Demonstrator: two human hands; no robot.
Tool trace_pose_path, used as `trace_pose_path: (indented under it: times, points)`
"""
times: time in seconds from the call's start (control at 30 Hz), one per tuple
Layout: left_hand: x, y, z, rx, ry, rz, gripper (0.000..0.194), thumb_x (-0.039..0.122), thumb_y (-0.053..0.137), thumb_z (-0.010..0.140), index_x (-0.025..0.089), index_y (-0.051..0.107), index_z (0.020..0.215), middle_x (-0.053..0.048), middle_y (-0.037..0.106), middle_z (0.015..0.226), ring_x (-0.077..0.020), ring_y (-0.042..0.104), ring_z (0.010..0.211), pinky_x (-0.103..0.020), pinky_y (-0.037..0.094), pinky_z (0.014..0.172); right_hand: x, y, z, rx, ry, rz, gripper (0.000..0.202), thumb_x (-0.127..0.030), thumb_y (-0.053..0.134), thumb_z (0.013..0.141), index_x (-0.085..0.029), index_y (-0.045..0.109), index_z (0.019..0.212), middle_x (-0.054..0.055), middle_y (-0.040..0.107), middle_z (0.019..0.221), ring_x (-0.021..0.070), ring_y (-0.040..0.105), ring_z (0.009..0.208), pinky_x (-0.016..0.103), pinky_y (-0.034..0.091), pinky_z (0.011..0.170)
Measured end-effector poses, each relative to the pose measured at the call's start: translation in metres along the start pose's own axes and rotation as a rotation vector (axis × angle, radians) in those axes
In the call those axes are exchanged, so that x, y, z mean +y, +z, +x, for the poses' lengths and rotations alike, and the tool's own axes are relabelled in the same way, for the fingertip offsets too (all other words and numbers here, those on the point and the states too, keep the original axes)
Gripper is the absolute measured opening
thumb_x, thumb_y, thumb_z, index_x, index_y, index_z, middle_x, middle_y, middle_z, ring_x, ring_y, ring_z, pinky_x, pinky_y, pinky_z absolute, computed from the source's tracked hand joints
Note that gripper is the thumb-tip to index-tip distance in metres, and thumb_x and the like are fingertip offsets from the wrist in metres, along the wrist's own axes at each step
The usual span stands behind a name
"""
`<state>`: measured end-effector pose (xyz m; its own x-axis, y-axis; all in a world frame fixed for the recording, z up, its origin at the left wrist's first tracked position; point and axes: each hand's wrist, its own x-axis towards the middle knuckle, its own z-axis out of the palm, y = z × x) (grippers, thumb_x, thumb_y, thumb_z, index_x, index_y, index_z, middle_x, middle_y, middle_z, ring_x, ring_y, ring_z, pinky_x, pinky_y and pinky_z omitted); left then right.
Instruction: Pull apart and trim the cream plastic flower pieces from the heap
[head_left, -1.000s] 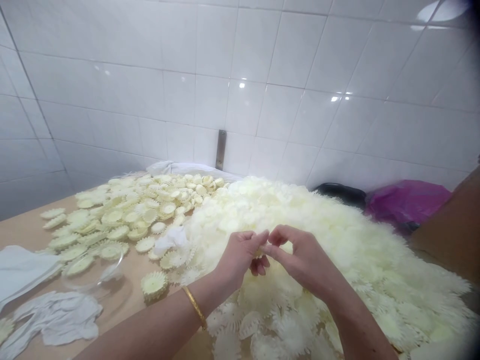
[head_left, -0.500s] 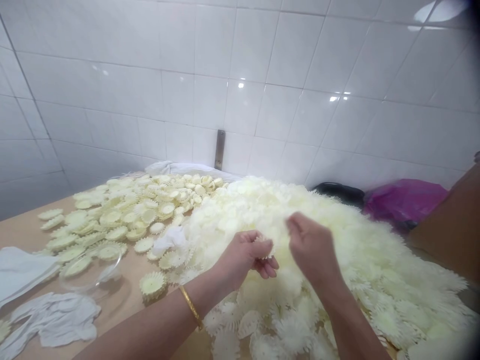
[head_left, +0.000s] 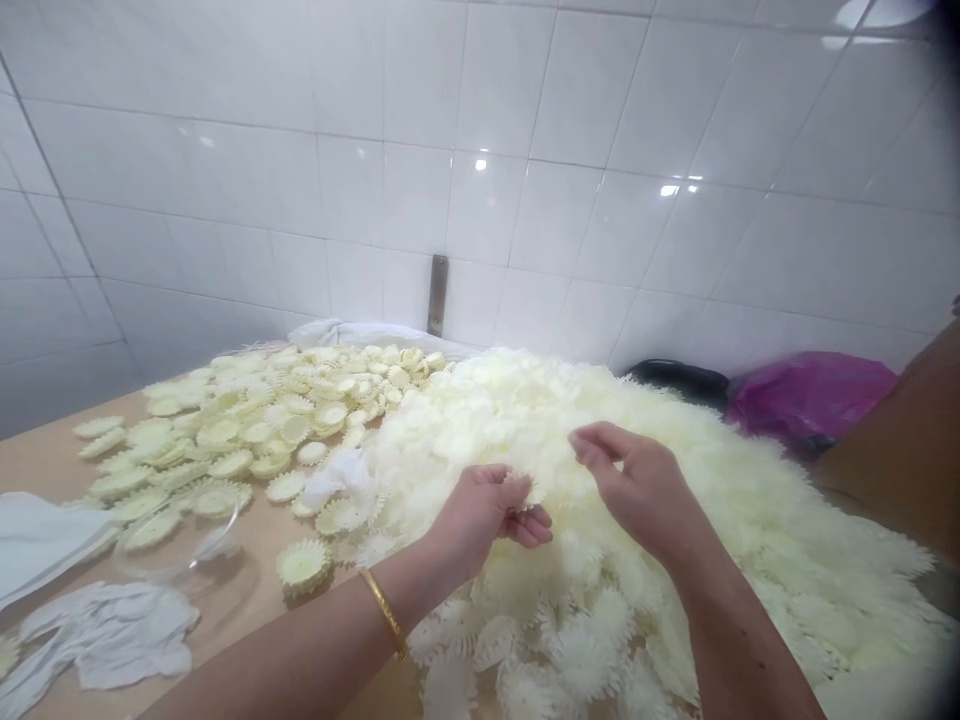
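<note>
While my left grip (head_left: 480,510) pinches a frilled disc (head_left: 535,488), I can't tell whether my right grip (head_left: 641,480), apart from it, holds anything. Left of both, many cupped pieces (head_left: 225,434) look shaped already; a bigger loose heap (head_left: 480,410) below and beyond seems largely unworked.

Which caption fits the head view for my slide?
Left hand holds a frilled disc above a pale pile, right hand apart.
</note>
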<state>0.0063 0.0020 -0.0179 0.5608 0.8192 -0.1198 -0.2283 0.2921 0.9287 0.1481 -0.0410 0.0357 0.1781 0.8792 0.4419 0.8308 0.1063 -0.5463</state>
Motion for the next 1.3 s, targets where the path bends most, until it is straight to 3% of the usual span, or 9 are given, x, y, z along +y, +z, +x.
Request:
trace_pose_path:
  times: [0.23,0.43,0.57,0.73,0.83,0.97,1.07,1.2,1.3]
  points:
    - [0.002,-0.002,-0.001,0.056,0.107,0.044,0.028,0.039,0.056,0.073,0.014,0.047,0.065,-0.003,0.057,0.05,-0.0098,0.051,0.038,-0.021,0.037,0.04,-0.01,0.006,-0.005,-0.269,-0.077,0.14,0.022,-0.033,0.048,0.078,-0.017,0.059,0.068,0.002,0.063,0.067,0.0155,0.056,0.064,0.027,0.041,0.06]
    - [0.003,-0.003,-0.002,0.104,0.15,0.119,0.038,0.049,0.057,0.068,0.015,0.046,0.058,0.0,0.053,0.045,-0.0077,0.046,0.033,-0.019,0.03,0.036,-0.015,0.012,-0.007,-0.31,-0.084,0.179,0.022,-0.033,0.046,0.08,-0.018,0.059,0.071,0.002,0.063,0.07,0.0153,0.056,0.065,0.027,0.041,0.061]
    - [0.004,-0.002,-0.001,0.084,0.131,0.106,0.044,0.058,0.053,0.066,0.014,0.05,0.063,-0.001,0.054,0.048,-0.0081,0.047,0.035,-0.02,0.032,0.038,-0.015,0.014,-0.008,-0.319,-0.115,0.192,0.017,-0.025,0.045,0.079,-0.018,0.057,0.068,0.001,0.063,0.068,0.0149,0.056,0.064,0.027,0.041,0.061]
    - [0.006,0.001,-0.003,0.035,0.105,-0.002,0.045,0.056,0.052,0.069,0.012,0.054,0.076,-0.006,0.06,0.06,-0.0112,0.056,0.049,-0.023,0.042,0.049,-0.012,0.019,-0.006,-0.188,-0.115,-0.009,0.02,-0.021,0.043,0.077,-0.018,0.056,0.062,0.002,0.061,0.063,0.0159,0.055,0.062,0.027,0.039,0.059]
    - [0.007,0.002,-0.004,-0.009,0.118,-0.045,0.032,0.043,0.054,0.074,0.011,0.055,0.076,-0.007,0.061,0.063,-0.0117,0.057,0.052,-0.024,0.044,0.052,-0.012,0.02,-0.006,-0.156,-0.13,-0.096,0.023,-0.021,0.04,0.077,-0.018,0.057,0.061,0.002,0.059,0.061,0.016,0.054,0.059,0.026,0.037,0.057]
    - [0.006,0.003,-0.003,0.017,0.103,-0.022,0.007,0.018,0.054,0.072,0.011,0.052,0.069,-0.005,0.059,0.058,-0.0116,0.056,0.05,-0.024,0.046,0.052,-0.016,0.021,-0.007,-0.165,-0.155,-0.166,0.025,-0.02,0.039,0.077,-0.018,0.052,0.056,0.002,0.056,0.056,0.0145,0.05,0.054,0.025,0.033,0.053]
    - [0.004,0.004,-0.002,0.028,0.107,0.027,0.006,0.014,0.052,0.072,0.013,0.05,0.067,-0.004,0.058,0.054,-0.0112,0.056,0.048,-0.025,0.047,0.052,-0.018,0.025,-0.007,-0.115,-0.186,-0.25,0.025,-0.018,0.038,0.076,-0.018,0.045,0.052,0.002,0.053,0.053,0.0135,0.047,0.052,0.024,0.03,0.052]
    - [0.002,0.005,-0.003,0.017,0.116,0.021,0.005,0.016,0.052,0.074,0.011,0.05,0.074,-0.008,0.061,0.058,-0.0133,0.059,0.051,-0.026,0.048,0.054,-0.008,0.029,-0.002,0.113,-0.201,-0.397,0.022,-0.015,0.037,0.075,-0.018,0.043,0.055,0.002,0.049,0.053,0.0134,0.043,0.05,0.025,0.027,0.051]
    - [0.001,0.004,-0.003,0.026,0.074,-0.041,0.02,0.017,0.052,0.075,0.009,0.046,0.093,-0.01,0.063,0.061,-0.0156,0.061,0.053,-0.026,0.047,0.053,0.013,0.021,0.005,0.339,-0.074,-0.516,0.021,-0.015,0.035,0.078,-0.016,0.05,0.063,0.005,0.052,0.058,0.0148,0.044,0.051,0.027,0.027,0.053]
